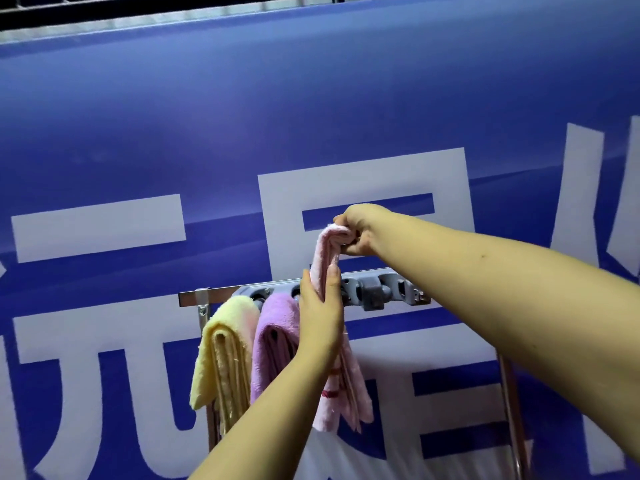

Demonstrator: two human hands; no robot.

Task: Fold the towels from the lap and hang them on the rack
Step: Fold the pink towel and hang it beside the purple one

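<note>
Head view: right hand [360, 230] pinches the pink towel's [341, 386] folded top above the grey rack [377, 291]; left hand [320, 317] grips it lower; purple towel [273, 337] and yellow towel [221, 351] hang at its nine o'clock.

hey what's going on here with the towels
A person is hanging a folded pink towel on a rack. The right hand pinches its top, raised above the rack, while the left hand steadies the middle. A yellow towel and a purple towel already hang there, to the left.
</note>
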